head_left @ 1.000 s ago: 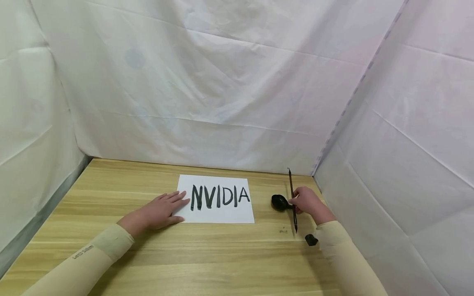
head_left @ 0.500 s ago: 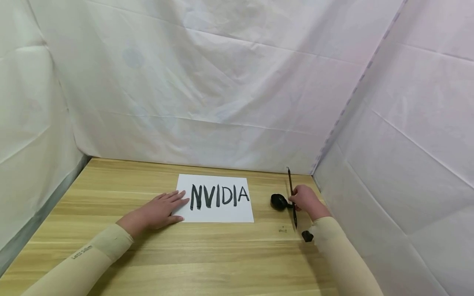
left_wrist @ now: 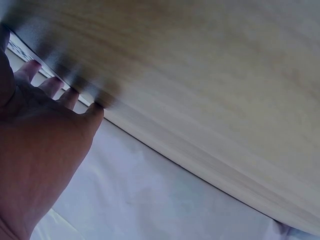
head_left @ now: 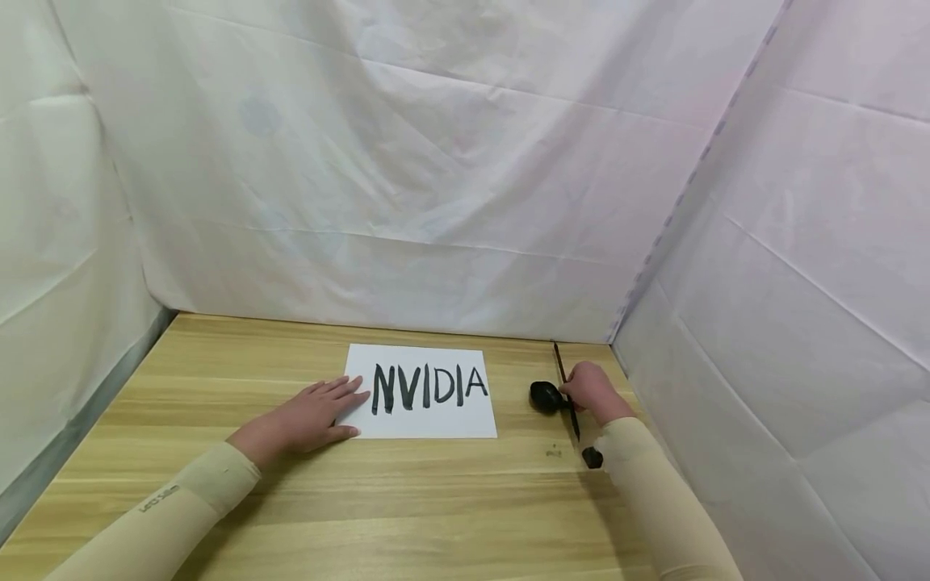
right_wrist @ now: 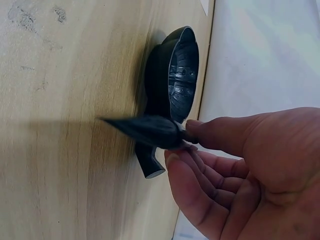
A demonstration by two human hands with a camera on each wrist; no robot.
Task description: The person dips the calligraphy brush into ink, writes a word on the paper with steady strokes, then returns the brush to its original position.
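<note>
My left hand (head_left: 312, 413) lies flat with fingers spread, fingertips on the left edge of a white sheet of paper (head_left: 429, 425). Large black brushed letters on the sheet read NVIDIA. To the right, my right hand (head_left: 592, 389) pinches a dark calligraphy brush (head_left: 575, 423) between thumb and fingers. Its black, pointed bristles (right_wrist: 145, 131) show up close in the right wrist view, over the stub handle of a black ink dish (right_wrist: 156, 80). The dish has a scalloped, wet-looking inside and sits on the table just left of the hand.
The wooden table (head_left: 349, 508) ends at white cloth walls (head_left: 407, 194) behind and at the sides. Small dark ink smudges (head_left: 554, 452) mark the wood in front of the dish. A small black piece (head_left: 592, 457) is at the right sleeve's cuff.
My right hand has shifted slightly left, and the brush's far end has come left and lower. The left hand and the paper keep their places.
</note>
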